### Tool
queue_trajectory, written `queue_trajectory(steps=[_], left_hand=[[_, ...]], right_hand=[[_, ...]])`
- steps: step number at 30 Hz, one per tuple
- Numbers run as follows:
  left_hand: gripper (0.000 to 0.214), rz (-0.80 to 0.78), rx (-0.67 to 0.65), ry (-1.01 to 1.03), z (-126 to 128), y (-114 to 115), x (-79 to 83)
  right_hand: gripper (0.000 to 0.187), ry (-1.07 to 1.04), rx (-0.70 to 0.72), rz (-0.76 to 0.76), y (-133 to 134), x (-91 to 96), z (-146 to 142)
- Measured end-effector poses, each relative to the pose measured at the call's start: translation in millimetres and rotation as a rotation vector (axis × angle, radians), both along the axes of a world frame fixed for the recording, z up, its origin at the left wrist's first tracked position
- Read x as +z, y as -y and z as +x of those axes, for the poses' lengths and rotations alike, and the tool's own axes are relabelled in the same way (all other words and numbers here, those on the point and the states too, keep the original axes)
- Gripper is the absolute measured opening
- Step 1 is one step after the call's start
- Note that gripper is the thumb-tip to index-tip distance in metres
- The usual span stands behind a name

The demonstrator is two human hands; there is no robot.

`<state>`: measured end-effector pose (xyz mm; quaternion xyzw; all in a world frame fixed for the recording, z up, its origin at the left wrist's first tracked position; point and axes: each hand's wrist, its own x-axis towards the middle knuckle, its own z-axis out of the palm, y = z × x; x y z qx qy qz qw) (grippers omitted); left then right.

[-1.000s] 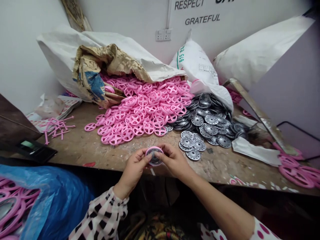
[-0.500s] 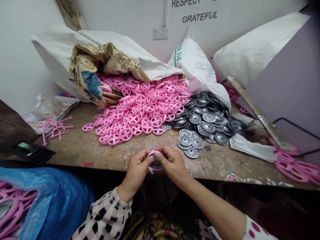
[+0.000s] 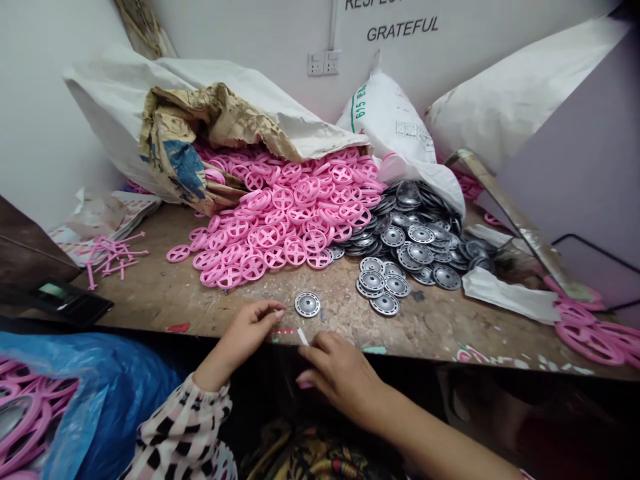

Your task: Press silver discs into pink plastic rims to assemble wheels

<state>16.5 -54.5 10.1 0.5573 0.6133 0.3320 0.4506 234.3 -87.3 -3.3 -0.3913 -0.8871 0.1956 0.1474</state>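
A single grey hubcap-like disc [image 3: 307, 304] lies flat near the table's front edge. My left hand [image 3: 250, 327] is just left of it, fingers loosely stretched and holding nothing. Below the edge, my right hand [image 3: 343, 373] is bent downward with a pink wheel [image 3: 305, 381] in its grip. Only a small pink part of that wheel shows under the fingers; the rest is hidden. Behind the single disc spreads a heap of pink spoked wheels [image 3: 295, 217]. To its right is a pile of grey discs [image 3: 420, 233], with a smaller cluster of discs [image 3: 385, 285] in front.
A torn paper-lined sack [image 3: 185, 120] spills the pink wheels. Pink rods [image 3: 113, 253] and a black device [image 3: 73, 300] are at left. A blue bag [image 3: 120, 400] of pink parts stands lower left. Larger pink rings [image 3: 590, 340] lie at right.
My hands, together around a pink-rimmed wheel before, have parted. The left has moved left and opened; the right has dropped below the table edge. The single grey disc is now uncovered.
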Motion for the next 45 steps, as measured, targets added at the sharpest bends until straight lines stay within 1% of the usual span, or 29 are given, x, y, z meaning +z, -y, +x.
queue_trajectory(steps=[2, 4, 6, 8, 9, 11, 13, 15, 17, 18, 19, 20, 22, 23, 24, 25, 26, 27, 30, 32, 33, 35, 37, 38, 40, 42, 45], left_hand=[[0.031, 0.172, 0.126, -0.155, -3, -8, -7.3], [0.031, 0.331, 0.265, -0.359, -8, -20, -10.1], [0.037, 0.405, 0.386, -0.57, -14, -33, -8.5], [0.048, 0.407, 0.463, -0.753, -20, -46, -4.8], [0.052, 0.389, 0.475, -0.826, -22, -53, -3.0], [0.054, 0.336, 0.449, -0.94, -25, -64, -0.6], [0.048, 0.296, 0.403, -1.005, -28, -73, 0.1], [0.035, 0.293, 0.363, -1.01, -29, -77, -0.2], [0.022, 0.308, 0.357, -0.915, -28, -75, -1.2], [0.017, 0.317, 0.374, -0.813, -25, -72, -1.8], [0.015, 0.321, 0.401, -0.664, -21, -68, -2.5], [0.015, 0.306, 0.428, -0.469, -16, -63, -3.1], [0.024, 0.201, 0.435, 0.005, -1, -51, -3.7], [0.029, 0.107, 0.406, 0.241, 8, -45, -3.5], [0.034, 0.009, 0.372, 0.435, 17, -38, -2.9], [0.037, -0.069, 0.343, 0.582, 25, -32, -2.1], [0.041, -0.12, 0.325, 0.689, 33, -26, -1.2], [0.043, -0.148, 0.312, 0.765, 39, -21, -0.4], [0.044, -0.165, 0.258, 0.879, 50, -10, 0.9], [0.042, -0.169, 0.225, 0.898, 51, -5, 1.9], [0.041, -0.168, 0.219, 0.9, 50, -3, 3.2], [0.039, -0.158, 0.217, 0.899, 49, 0, 7.7], [0.037, -0.15, 0.204, 0.89, 50, 2, 13.6], [0.037, -0.147, 0.196, 0.885, 51, 3, 16.2], [0.037, -0.135, 0.2, 0.878, 56, 5, 18.9], [0.039, -0.114, 0.226, 0.872, 63, 7, 17.4], [0.039, -0.091, 0.255, 0.84, 68, 9, 11.1]], right_hand=[[0.023, -0.013, -0.086, 0.086, -14, 1.2, -1], [0.027, 0.011, -0.166, 0.137, -34, 3.5, -4], [0.032, 0.08, -0.2, 0.136, -52, 5.4, -8], [0.039, 0.14, -0.189, 0.084, -65, 6.2, -13], [0.041, 0.15, -0.18, 0.047, -69, 6.1, -15], [0.044, 0.119, -0.192, -0.019, -72, 4.9, -17], [0.049, 0.042, -0.243, -0.073, -74, 2.1, -16], [0.053, -0.049, -0.287, -0.127, -76, -2.4, -10], [0.047, -0.149, -0.308, -0.194, -78, -7.5, -2], [0.041, -0.216, -0.321, -0.233, -79, -9.6, 2], [0.036, -0.301, -0.338, -0.274, -80, -10.9, 4], [0.03, -0.406, -0.358, -0.313, -81, -11.1, 6], [0.024, -0.652, -0.389, -0.36, -79, -8.4, 3], [0.024, -0.768, -0.394, -0.355, -78, -5.7, -1], [0.024, -0.86, -0.396, -0.325, -75, -2.7, -5], [0.024, -0.915, -0.394, -0.27, -72, 0.2, -11], [0.023, -0.924, -0.391, -0.199, -69, 2.6, -16], [0.022, -0.885, -0.385, -0.112, -64, 4.3, -20], [0.028, -0.602, -0.352, 0.171, -51, 5.4, -26], [0.033, -0.447, -0.32, 0.271, -45, 6.5, -24], [0.035, -0.423, -0.302, 0.279, -43, 8.1, -21], [0.039, -0.448, -0.262, 0.215, -43, 14.2, -15], [0.042, -0.494, -0.216, 0.112, -45, 22.6, -10], [0.041, -0.505, -0.193, 0.057, -46, 26.6, -8], [0.033, -0.528, -0.161, -0.054, -47, 31.9, -8], [0.024, -0.598, -0.185, -0.145, -45, 31.7, -11], [0.019, -0.759, -0.269, -0.26, -44, 21.7, -16]])
